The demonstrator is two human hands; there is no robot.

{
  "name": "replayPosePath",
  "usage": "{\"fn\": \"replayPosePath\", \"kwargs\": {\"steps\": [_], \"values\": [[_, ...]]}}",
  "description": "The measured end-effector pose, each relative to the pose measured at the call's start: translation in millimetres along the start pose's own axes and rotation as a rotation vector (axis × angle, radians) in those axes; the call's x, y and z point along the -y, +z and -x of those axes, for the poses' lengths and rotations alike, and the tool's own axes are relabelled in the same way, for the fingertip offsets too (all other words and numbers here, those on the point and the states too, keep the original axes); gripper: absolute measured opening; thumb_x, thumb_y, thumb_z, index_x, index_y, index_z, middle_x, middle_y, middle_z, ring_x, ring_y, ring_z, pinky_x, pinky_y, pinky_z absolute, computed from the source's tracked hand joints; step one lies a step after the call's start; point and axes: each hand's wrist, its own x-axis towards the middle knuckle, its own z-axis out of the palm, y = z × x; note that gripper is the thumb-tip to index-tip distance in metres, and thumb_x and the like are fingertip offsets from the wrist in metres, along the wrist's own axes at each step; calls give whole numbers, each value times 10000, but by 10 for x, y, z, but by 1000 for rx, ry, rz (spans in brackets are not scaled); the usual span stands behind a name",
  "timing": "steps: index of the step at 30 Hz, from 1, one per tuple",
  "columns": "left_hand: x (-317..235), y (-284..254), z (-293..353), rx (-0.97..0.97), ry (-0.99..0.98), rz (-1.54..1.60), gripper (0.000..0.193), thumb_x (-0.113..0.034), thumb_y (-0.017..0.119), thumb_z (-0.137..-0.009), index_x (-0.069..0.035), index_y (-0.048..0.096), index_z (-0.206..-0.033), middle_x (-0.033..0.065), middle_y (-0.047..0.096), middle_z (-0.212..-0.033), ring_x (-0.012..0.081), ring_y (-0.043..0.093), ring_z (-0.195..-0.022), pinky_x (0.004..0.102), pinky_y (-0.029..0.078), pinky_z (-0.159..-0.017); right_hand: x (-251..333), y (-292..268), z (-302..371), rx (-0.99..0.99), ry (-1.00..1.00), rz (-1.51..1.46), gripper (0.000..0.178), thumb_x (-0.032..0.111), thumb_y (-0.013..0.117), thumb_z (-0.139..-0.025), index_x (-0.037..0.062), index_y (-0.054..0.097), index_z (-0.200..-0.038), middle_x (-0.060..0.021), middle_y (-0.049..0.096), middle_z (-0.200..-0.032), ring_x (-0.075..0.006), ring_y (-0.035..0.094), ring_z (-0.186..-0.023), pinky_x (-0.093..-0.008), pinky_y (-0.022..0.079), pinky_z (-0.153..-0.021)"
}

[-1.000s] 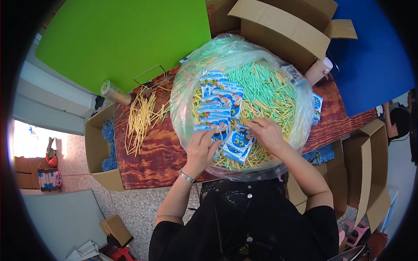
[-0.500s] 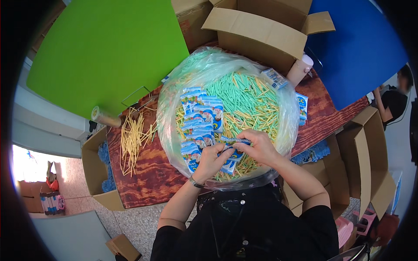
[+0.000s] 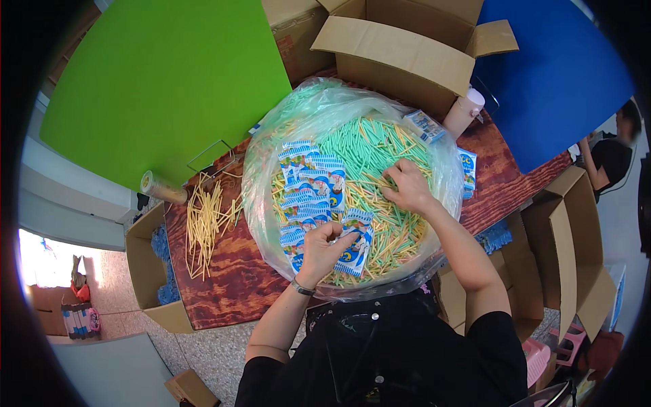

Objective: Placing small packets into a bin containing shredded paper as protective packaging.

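A wide clear plastic bag (image 3: 261, 224) stands before me, full of short thin green and yellow sticks (image 3: 359, 146). On the sticks at its left side lie several overlapping blue-and-white packets (image 3: 305, 186). My left hand (image 3: 322, 251) is closed on one blue-and-white packet (image 3: 357, 237) at the near side, its thumb across the front. My right hand (image 3: 409, 188) reaches into the sticks right of the middle, fingers bent down and drawn together. What its fingertips grip is hidden.
Long yellow sticks (image 3: 203, 227) lie loose on the red-brown table (image 3: 227, 298), near a cylindrical container (image 3: 163, 187). Beyond the bag stand an open cardboard box (image 3: 400, 51) and a pink bottle (image 3: 465, 112). More open boxes (image 3: 569, 237) stand at right, near another person (image 3: 610, 159).
My right hand has left the packet and moved away from me, up into the sticks. My left hand stays on the packet, whose front now shows.
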Motion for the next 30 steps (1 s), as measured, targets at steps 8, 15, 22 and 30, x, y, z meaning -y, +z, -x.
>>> {"fn": "replayPosePath", "kwargs": {"steps": [8, 15, 22, 30], "values": [[142, -9, 2, 11, -24, 58, 204, -110, 769, -816, -21, 602, -737, -66, 523, -697, 8, 420, -623, 197, 328, -516, 30, 189, -28, -29, 46, 72, 327, 296, 657, -821, 59, 615, -1042, -153, 512, -1063, -339, 501, -1033, -441, 422, -876], [71, -20, -3, -6, -23, 70, 187, -107, 757, -827, -19, 613, -747, -65, 559, -695, 0, 436, -615, 183, 334, -517, -25, 242, 2, -79, 3, 145, 282, 246, 594, -896, 13, 572, -1053, -157, 519, -1117, -334, 489, -1070, -459, 397, -903], [42, 1, -138, 1, -68, 171, 167, -159, 747, -834, -14, 665, -837, -30, 614, -728, 11, 484, -640, 188, 385, -540, 101, -291, 42, -253, -202, 172, 279, 223, 558, -932, 6, 542, -1108, -142, 582, -942, -305, 563, -928, -434, 430, -851], [-203, 363, -973, 129, -47, 523, 189, -133, 657, -906, 6, 645, -1034, 12, 660, -933, 59, 583, -801, 244, 475, -718, -44, -265, 176, 479, 443, -1461, 260, 308, 466, -1026, 70, 570, -1037, -2, 608, -835, -105, 583, -698, -229, 464, -595]]}}
